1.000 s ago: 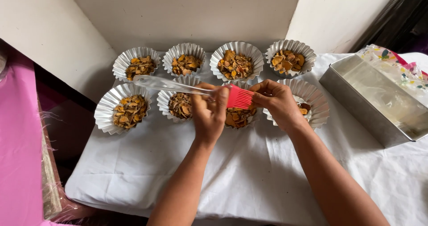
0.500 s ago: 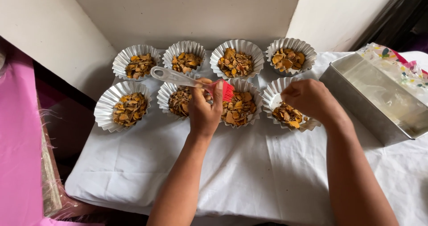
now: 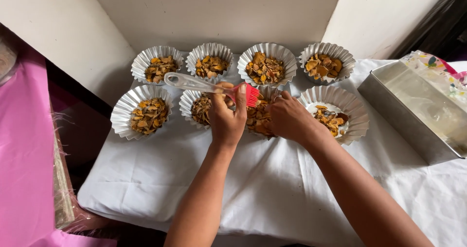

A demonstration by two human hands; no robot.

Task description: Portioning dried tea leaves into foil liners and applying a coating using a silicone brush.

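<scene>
Left hand (image 3: 226, 120) clasping pastry brush (image 3: 209, 87), right hand (image 3: 287, 118) in chip-filled tin (image 3: 260, 118)

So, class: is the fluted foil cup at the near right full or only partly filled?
Partly filled. The near-right foil cup holds a thin scatter of orange-brown chips with bare foil showing around them, while the far-row cups are well covered.

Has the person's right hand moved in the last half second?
Yes. The right hand has gone left, off the fluted tin at the row's right end and onto the neighbouring tin beside the left hand.
</scene>
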